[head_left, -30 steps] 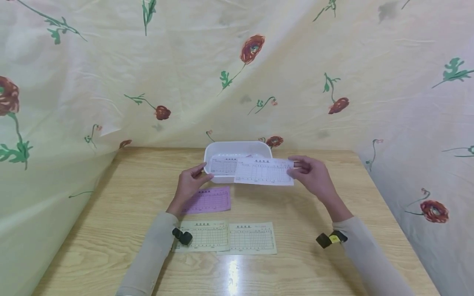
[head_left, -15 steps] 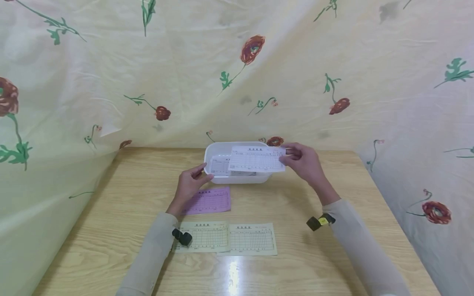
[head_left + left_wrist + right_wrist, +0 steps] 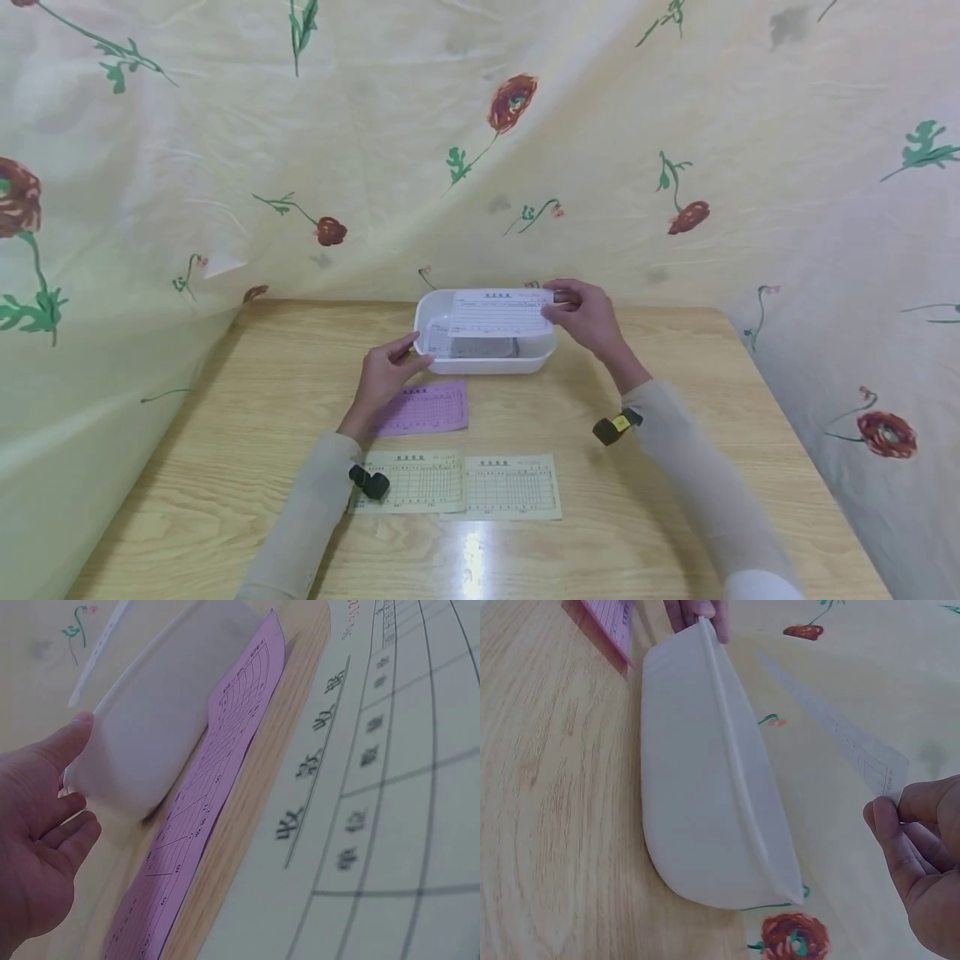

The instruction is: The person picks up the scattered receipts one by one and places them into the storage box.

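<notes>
Right hand (image 3: 588, 319) pinches white receipt form (image 3: 498, 312) by its right end, above white plastic tub (image 3: 491, 365). Left hand (image 3: 384, 375) clamps tub's left rim. Nearer the person: purple receipt form (image 3: 426, 408), then two pale-yellow forms (image 3: 512, 487), on wood-grain table (image 3: 247, 400).

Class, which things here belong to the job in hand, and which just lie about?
Job:
white slip, pinched in right grip
white tub, held by left grip
paper inside

Seemingly lying about:
purple slip
two pale slips
flowered cloth
</notes>
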Demonstrator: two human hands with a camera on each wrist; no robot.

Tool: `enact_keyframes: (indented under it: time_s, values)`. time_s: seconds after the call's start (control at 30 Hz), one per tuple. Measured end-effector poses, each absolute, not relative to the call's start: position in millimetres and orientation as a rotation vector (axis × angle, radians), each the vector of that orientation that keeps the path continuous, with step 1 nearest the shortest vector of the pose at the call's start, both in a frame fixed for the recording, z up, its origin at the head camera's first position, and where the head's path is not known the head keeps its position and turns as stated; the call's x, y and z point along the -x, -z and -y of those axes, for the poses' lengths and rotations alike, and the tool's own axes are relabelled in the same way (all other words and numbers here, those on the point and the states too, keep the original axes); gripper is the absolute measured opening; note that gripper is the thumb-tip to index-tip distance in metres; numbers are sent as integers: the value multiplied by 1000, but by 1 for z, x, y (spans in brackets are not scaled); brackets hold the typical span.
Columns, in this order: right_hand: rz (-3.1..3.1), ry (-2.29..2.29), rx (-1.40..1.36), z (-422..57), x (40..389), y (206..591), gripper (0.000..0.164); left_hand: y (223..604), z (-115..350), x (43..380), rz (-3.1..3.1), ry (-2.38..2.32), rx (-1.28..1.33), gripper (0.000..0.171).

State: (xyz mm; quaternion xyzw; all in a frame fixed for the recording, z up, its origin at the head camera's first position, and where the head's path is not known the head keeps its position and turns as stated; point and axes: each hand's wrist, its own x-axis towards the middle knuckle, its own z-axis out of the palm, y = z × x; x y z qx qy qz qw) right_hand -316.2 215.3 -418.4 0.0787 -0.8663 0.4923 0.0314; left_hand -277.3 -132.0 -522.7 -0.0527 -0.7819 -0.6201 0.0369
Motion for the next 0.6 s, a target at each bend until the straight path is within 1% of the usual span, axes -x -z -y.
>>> enact_keyframes:
  time_s: [0.33, 0.6]
  values:
    - [2700, -1499, -259, -192, 336, 441, 40, 525, 132, 278, 2391, 1903, 181, 65]
    - [2750, -1430, -311, -177, 347, 458, 37, 524, 132, 278, 2396, 1907, 180, 64]
